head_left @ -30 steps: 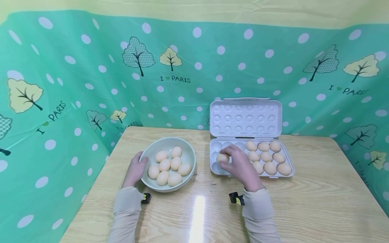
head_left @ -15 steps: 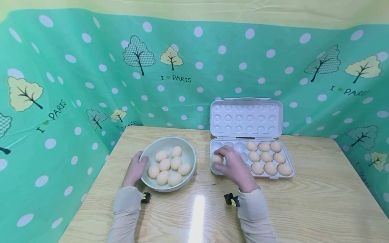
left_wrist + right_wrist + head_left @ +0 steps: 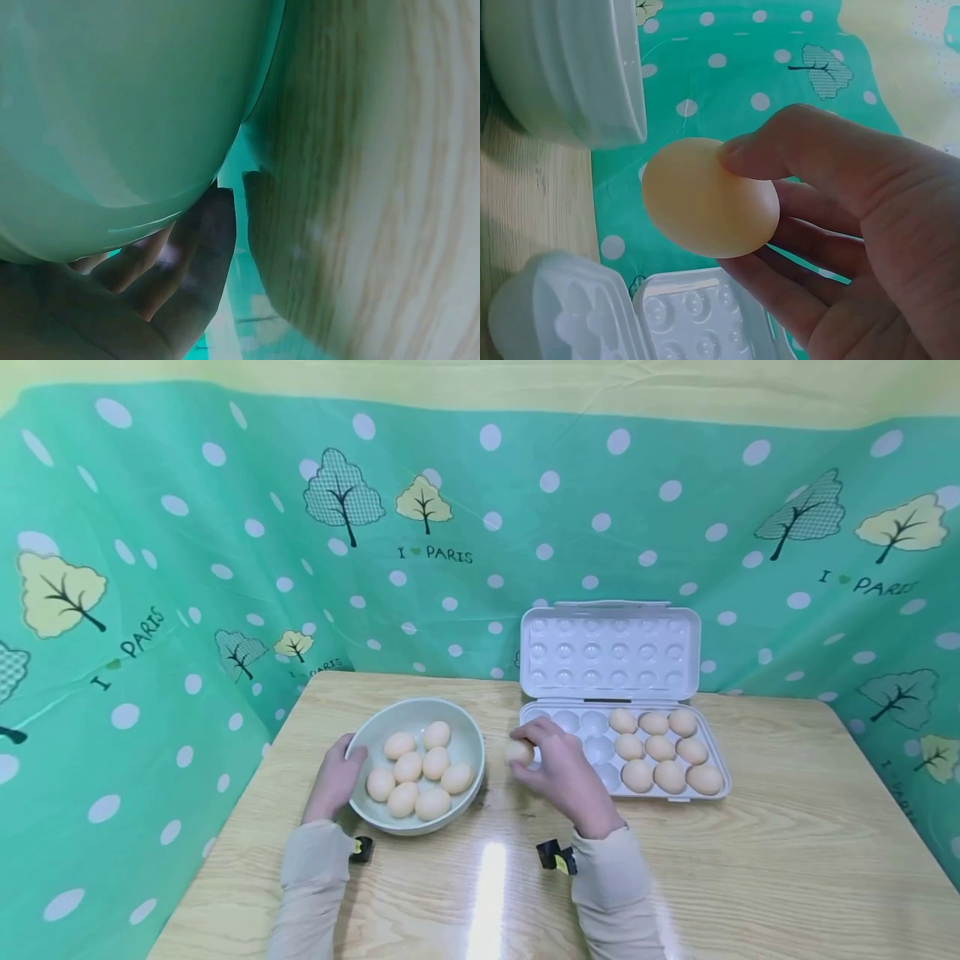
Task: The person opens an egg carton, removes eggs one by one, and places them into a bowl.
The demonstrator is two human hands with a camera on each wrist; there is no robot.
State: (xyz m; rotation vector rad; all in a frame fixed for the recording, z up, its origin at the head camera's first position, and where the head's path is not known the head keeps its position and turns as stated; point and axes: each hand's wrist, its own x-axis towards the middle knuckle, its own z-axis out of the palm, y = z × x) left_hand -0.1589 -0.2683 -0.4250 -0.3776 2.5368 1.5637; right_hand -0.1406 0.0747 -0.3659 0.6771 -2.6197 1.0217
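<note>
My right hand pinches an egg between thumb and fingers. It hovers at the left edge of the egg carton, on the side facing the bowl. In the right wrist view the held egg is pale brown, with the thumb on top of it. The left hand grips the left side of a pale green bowl, thumb over the rim. Its fingers lie against the bowl's outer wall in the left wrist view. Several eggs rest inside the bowl.
The carton's lid stands raised against the patterned cloth. Several eggs fill the carton's right half; bare cups show on its left. All stands on a wooden table.
The right hand has moved left with its egg, from over the carton's left cups to its left edge, nearer the bowl. The left hand and the bowl have stayed put.
</note>
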